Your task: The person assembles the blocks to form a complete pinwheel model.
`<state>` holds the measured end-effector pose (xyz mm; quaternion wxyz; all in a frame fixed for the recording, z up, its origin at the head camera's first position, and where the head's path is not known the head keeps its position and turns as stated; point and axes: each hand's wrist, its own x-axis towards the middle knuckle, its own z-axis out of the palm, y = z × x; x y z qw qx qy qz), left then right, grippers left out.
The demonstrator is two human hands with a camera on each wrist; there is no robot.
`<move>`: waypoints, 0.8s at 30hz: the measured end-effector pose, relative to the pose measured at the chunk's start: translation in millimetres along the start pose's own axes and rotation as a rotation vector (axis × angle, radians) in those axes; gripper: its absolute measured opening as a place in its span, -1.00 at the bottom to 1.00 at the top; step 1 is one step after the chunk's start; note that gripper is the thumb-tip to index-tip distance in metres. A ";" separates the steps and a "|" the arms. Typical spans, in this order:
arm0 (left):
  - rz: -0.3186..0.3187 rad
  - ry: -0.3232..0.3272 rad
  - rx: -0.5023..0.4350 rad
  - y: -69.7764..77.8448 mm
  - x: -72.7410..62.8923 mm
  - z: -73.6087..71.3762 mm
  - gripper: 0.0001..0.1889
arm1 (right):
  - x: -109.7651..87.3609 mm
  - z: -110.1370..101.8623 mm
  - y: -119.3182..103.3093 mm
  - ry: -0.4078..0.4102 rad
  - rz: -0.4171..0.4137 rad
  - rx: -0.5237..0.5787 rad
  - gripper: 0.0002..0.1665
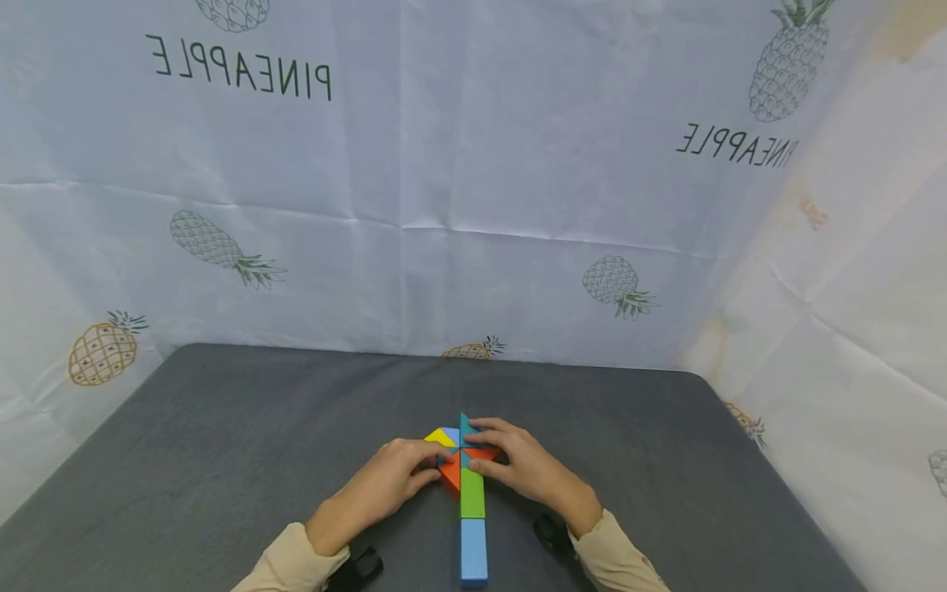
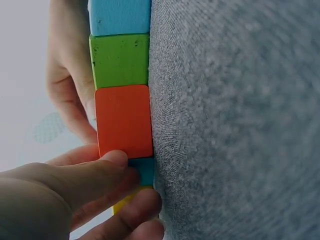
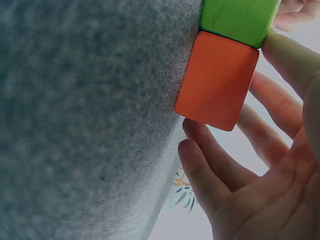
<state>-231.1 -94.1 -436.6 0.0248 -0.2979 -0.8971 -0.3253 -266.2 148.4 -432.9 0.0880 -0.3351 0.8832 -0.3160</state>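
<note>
Coloured wooden blocks form a pinwheel on a straight stem. My left hand (image 1: 392, 477) is at its left side, the index finger over the small blue triangle and the thumb by the lower red triangle (image 1: 450, 483) (image 2: 124, 120). From the right, my right hand (image 1: 528, 464) touches the teal triangle (image 1: 464, 429) with its fingers. Its thumb lies near the top of the green block (image 1: 472, 495) (image 3: 240, 20), below the right red triangle (image 1: 484, 453) (image 3: 217, 80). A yellow block (image 1: 438, 437) and a pale blue block (image 1: 451, 432) sit at upper left. Fingers partly cover the centre.
Below the green block, a light blue block (image 1: 473, 547) ends the stem toward the near edge. All of it lies on a dark grey cloth-covered table (image 1: 296, 411). A white curtain (image 1: 473, 164) with pineapple prints hangs behind and along the sides.
</note>
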 end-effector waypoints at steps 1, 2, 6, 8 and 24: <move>0.004 -0.003 0.002 -0.1 0.0 -0.1 -0.71 | -0.1 0.2 -0.2 -0.001 0.000 -0.002 -0.47; 0.008 -0.006 0.004 -0.3 -0.2 -0.1 -0.71 | 0.0 0.5 -0.3 -0.002 -0.001 -0.003 -0.47; 0.025 -0.005 0.025 -1.2 -1.1 -0.4 -0.72 | 0.8 1.7 -0.8 -0.004 -0.004 -0.020 -0.47; 0.028 -0.001 0.033 -2.0 -1.5 -0.3 -0.73 | 1.3 2.2 -1.1 -0.004 -0.005 -0.026 -0.46; 0.018 0.047 0.005 0.8 6.6 -12.7 -0.79 | 1.1 -5.5 7.4 0.104 -0.007 -0.087 -0.43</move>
